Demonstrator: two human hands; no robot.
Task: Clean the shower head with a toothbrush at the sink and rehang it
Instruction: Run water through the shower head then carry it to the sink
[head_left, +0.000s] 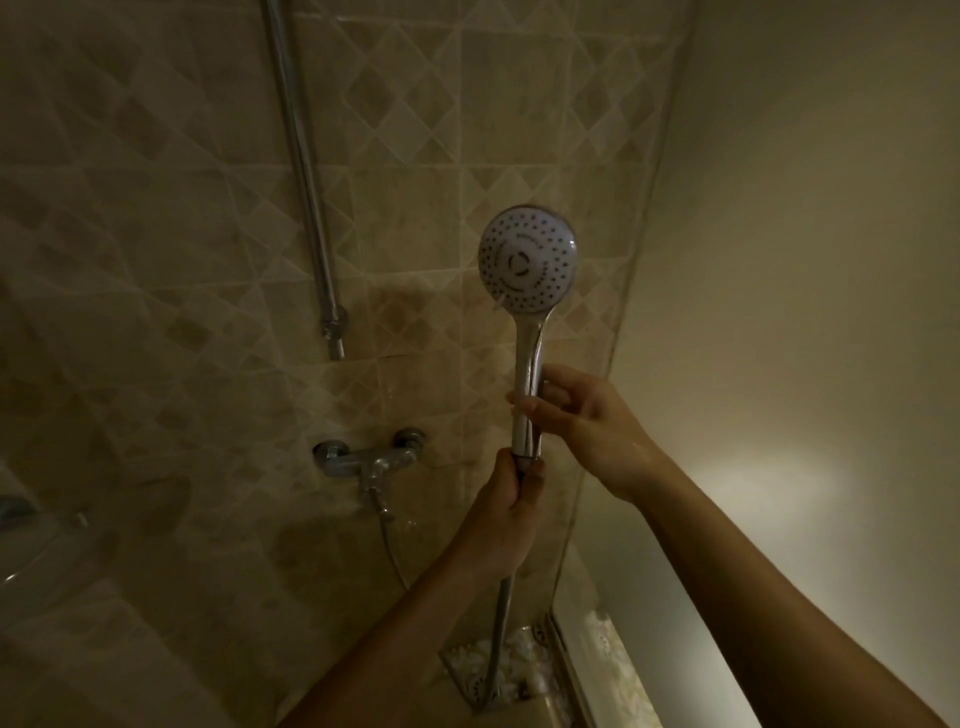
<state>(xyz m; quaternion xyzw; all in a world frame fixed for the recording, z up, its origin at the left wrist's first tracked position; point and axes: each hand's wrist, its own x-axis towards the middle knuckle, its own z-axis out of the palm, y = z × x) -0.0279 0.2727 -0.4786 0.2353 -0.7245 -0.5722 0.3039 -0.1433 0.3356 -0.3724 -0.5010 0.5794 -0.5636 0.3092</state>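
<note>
The shower head is held upright in front of the tiled wall, its round white spray face with dark nozzles turned toward me. Its chrome handle runs down into both hands. My right hand grips the middle of the handle from the right, fingers wrapped across it. My left hand grips the bottom end of the handle where the metal hose joins. The hose hangs down from that hand toward the floor. No toothbrush or sink is in view.
A chrome mixer tap is fixed to the tiled wall at lower centre, with a hose leaving its underside. A vertical chrome riser rail runs up the wall at left. A plain wall stands at right. A floor drain lies below.
</note>
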